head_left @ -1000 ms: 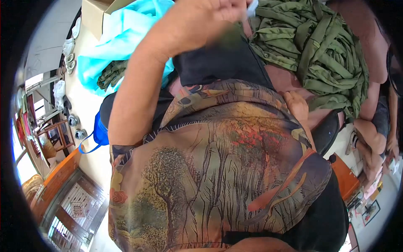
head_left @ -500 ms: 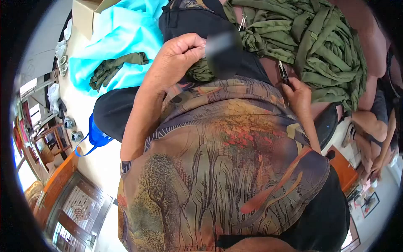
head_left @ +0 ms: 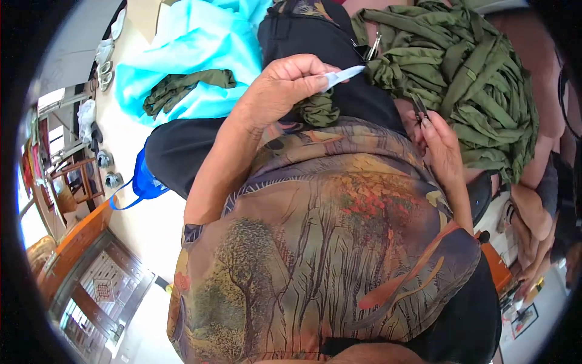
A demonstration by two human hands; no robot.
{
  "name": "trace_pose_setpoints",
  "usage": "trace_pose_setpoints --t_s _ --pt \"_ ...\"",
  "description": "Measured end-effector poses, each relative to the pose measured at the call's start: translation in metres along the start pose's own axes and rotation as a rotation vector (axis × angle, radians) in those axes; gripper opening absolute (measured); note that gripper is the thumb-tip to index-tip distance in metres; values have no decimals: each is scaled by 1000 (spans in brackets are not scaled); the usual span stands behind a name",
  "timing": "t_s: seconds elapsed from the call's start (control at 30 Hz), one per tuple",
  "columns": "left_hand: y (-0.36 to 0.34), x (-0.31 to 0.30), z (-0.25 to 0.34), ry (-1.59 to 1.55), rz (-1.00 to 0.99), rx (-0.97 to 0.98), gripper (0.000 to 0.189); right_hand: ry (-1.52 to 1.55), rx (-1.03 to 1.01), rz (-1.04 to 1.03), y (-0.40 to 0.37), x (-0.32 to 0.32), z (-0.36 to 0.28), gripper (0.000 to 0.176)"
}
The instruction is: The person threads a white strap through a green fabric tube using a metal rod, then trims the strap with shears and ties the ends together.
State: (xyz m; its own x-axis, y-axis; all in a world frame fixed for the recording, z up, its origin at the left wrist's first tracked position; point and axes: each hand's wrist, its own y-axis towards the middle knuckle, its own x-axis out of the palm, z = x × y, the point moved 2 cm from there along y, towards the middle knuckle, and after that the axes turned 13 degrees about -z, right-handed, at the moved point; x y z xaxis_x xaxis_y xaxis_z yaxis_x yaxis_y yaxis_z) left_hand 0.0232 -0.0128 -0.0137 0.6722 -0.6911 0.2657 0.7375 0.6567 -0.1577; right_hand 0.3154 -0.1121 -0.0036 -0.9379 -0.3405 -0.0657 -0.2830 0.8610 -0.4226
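Observation:
My left hand (head_left: pixel 290 86) pinches a narrow white strip (head_left: pixel 345 76), its free end pointing right. Just below that strip, a small gathered bunch of dark green fabric (head_left: pixel 319 110) rests on the black trousers (head_left: pixel 309 42) over my lap. My right hand (head_left: pixel 441 148) is closed around a small dark pair of snips (head_left: pixel 419 108), tips upward; part of the tool is hidden by the fingers. Beyond it lies a large heap of green fabric strips (head_left: pixel 467 79). A thin silver tool (head_left: pixel 374 47) lies at that heap's left edge.
Bright turquoise cloth (head_left: pixel 200 42) with another green bunch (head_left: pixel 182 91) on it lies to the left, beside a cardboard box (head_left: pixel 140 18). A blue bag (head_left: pixel 144 182) stands near my left knee. Another person's bare limbs (head_left: pixel 533 224) show at the right.
The white strip, blurred earlier, is now sharp and extends to the right. My right hand has turned, with the snips' tips now against the green heap. The whole view has shifted slightly.

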Motion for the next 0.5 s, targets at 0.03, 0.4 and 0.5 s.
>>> trace_pose_setpoints --t_s 0.03,0.4,0.5 --pt "-1 2 2 -29 -2 -15 8 -5 2 -52 7 4 -8 34" --pt "2 18 6 -236 0 62 4 294 108 -260 39 34 -43 40" --pt "8 18 2 -155 -21 128 5 329 131 -267 37 34 -44 40"
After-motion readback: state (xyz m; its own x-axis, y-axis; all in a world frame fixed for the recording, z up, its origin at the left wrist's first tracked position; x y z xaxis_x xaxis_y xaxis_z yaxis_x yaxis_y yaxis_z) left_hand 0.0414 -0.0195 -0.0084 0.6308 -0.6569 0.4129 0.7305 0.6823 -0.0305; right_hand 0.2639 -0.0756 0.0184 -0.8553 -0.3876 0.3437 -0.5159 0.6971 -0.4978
